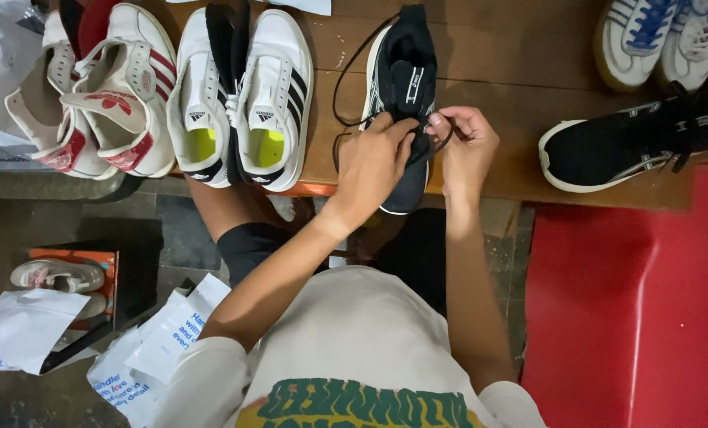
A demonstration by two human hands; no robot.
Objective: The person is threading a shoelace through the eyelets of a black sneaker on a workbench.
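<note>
Wooden bench [512,95] up top, covered in sneakers. Both hands meet over the black sneaker [405,71] at the bench's front edge: left hand [374,162] pinches its black lace [346,75], right hand [466,147] grips the other end. Looks like mid-lacing; next probably needs a steady pull through an eyelet. White pair [239,95] sits left, another black sneaker [623,147] right.

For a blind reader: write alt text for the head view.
Both hands work the black lace of a black sneaker on a wooden bench: left hand and right hand pinch the lace. A white pair with black stripes sits left, another black sneaker right.
</note>
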